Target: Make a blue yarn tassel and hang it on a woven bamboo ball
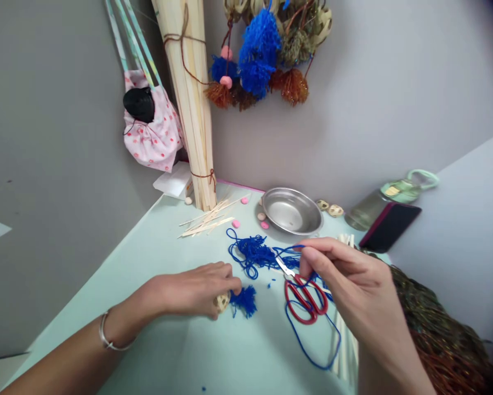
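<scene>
My left hand (207,288), a bangle at its wrist, is closed round a small woven ball (221,302) on the pale green table. From that ball a blue yarn tassel (244,302) sticks out to the right. My right hand (345,280) pinches a strand of blue yarn (289,248) between thumb and fingertips. The strand leads to a loose tangle of blue yarn (254,253). Below the right fingertips lie scissors with red handles (301,307), their blades pointing up-left. A loop of yarn (312,359) runs through and below the handles.
Behind the yarn stand a steel bowl (292,211) and a bundle of pale strips (192,126). Pink beads (236,224) and loose thin sticks (209,219) lie nearby. A green-lidded bottle (378,200) and phone (390,227) are at right. Dark fibres (443,329) fill the right edge. Tasselled ornaments (260,52) hang above.
</scene>
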Available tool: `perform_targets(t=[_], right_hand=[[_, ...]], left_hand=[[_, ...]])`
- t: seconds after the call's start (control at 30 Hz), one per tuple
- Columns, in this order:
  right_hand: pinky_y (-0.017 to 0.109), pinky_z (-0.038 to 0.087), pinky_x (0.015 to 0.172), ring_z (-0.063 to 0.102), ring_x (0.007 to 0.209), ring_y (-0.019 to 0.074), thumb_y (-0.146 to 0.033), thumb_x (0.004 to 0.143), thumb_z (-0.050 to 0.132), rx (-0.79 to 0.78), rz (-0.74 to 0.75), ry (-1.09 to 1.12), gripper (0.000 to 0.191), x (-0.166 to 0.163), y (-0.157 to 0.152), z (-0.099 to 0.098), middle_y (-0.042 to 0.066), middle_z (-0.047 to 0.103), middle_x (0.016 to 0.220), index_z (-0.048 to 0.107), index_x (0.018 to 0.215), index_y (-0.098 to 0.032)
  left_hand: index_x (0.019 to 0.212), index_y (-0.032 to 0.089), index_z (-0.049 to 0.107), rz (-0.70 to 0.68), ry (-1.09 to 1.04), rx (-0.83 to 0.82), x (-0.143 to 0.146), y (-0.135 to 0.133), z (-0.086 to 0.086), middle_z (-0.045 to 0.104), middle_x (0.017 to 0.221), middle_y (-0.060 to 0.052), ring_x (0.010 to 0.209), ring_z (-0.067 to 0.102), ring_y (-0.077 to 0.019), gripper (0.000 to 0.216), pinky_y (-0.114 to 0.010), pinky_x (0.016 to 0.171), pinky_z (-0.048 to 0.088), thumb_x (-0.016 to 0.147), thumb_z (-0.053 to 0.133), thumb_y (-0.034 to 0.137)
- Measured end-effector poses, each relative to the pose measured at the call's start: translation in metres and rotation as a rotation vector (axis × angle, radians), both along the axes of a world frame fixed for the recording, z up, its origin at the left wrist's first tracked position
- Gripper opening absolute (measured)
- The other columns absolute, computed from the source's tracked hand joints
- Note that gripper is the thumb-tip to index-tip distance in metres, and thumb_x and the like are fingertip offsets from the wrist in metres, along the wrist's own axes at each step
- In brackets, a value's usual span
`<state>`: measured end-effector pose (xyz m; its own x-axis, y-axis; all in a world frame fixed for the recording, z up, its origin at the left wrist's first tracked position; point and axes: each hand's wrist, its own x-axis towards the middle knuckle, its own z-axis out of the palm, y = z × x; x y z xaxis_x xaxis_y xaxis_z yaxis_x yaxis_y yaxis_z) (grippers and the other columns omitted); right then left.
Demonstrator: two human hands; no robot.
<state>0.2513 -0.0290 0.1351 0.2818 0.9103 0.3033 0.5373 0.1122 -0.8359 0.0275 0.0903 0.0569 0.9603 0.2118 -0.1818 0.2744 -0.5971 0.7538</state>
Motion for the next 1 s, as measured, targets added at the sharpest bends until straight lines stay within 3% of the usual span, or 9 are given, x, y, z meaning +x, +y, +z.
perform_targets(t=[0.07, 0.13, 0.3, 0.43, 0.53, 0.73, 1.0], right_hand=[[0.022, 0.047, 0.052, 0.058, 0.059, 0.0129, -0.034, 0.09, 0.061, -0.001, 0.014, -0.019, 0.019, 0.002, 0.002, 0.002, 0.0, 0.063, 0.064, 0.07, 0.081, -0.02], [0.022, 0.048, 0.055, 0.06, 0.063, 0.0135, -0.034, 0.09, 0.061, 0.003, 0.032, -0.027, 0.019, 0.004, 0.005, 0.004, 0.0, 0.065, 0.069, 0.07, 0.081, -0.02], [0.025, 0.053, 0.06, 0.064, 0.066, 0.0149, -0.03, 0.091, 0.061, 0.074, 0.057, 0.082, 0.015, 0.003, 0.016, 0.018, 0.001, 0.069, 0.072, 0.07, 0.097, -0.021], [0.027, 0.054, 0.064, 0.065, 0.067, 0.0156, -0.028, 0.089, 0.065, 0.213, -0.017, 0.162, 0.009, -0.003, 0.023, 0.029, 0.0, 0.067, 0.069, 0.07, 0.09, -0.021], [0.026, 0.054, 0.063, 0.065, 0.07, 0.0154, -0.029, 0.088, 0.067, 0.267, -0.045, 0.212, 0.008, -0.006, 0.027, 0.029, 0.0, 0.068, 0.072, 0.069, 0.086, -0.021], [0.026, 0.054, 0.066, 0.065, 0.073, 0.0154, -0.028, 0.088, 0.066, 0.221, -0.023, 0.209, 0.009, -0.005, 0.033, 0.021, 0.0, 0.068, 0.071, 0.071, 0.085, -0.02], [0.024, 0.049, 0.062, 0.061, 0.064, 0.0109, -0.026, 0.087, 0.068, 0.328, -0.1, 0.302, 0.006, -0.006, 0.036, 0.017, 0.0, 0.07, 0.077, 0.071, 0.088, -0.021]], left_hand=[[0.108, 0.026, 0.059, 0.021, -0.027, -0.046, 0.0, 0.001, -0.006, 0.053, 0.104, -0.004, 0.096, 0.051, -0.0208, 0.033, -0.03, 0.081, 0.04, 0.077, 0.059, 0.016], [0.112, 0.026, 0.056, 0.065, -0.073, -0.152, 0.003, 0.008, -0.001, 0.055, 0.108, -0.005, 0.094, 0.052, -0.0193, 0.032, -0.031, 0.082, 0.042, 0.08, 0.059, 0.021], [0.113, 0.022, 0.051, 0.262, -0.268, -0.395, 0.019, 0.033, 0.042, 0.059, 0.101, -0.004, 0.088, 0.055, -0.0158, 0.034, -0.028, 0.075, 0.045, 0.085, 0.061, 0.038], [0.102, 0.018, 0.059, 0.278, -0.477, -0.517, 0.038, 0.048, 0.063, 0.061, 0.093, -0.004, 0.079, 0.056, -0.0129, 0.026, -0.025, 0.069, 0.044, 0.091, 0.053, 0.04], [0.101, 0.017, 0.065, 0.304, -0.561, -0.55, 0.054, 0.052, 0.065, 0.064, 0.094, -0.006, 0.079, 0.057, -0.013, 0.028, -0.024, 0.068, 0.044, 0.093, 0.05, 0.039], [0.106, 0.018, 0.064, 0.381, -0.719, -0.632, 0.078, 0.046, 0.056, 0.064, 0.085, -0.004, 0.073, 0.059, -0.0119, 0.031, -0.022, 0.062, 0.047, 0.093, 0.05, 0.042], [0.118, 0.022, 0.064, 0.343, -0.755, -0.702, 0.075, 0.042, 0.053, 0.064, 0.094, -0.006, 0.084, 0.067, -0.0196, 0.037, -0.026, 0.059, 0.055, 0.092, 0.051, 0.046]])
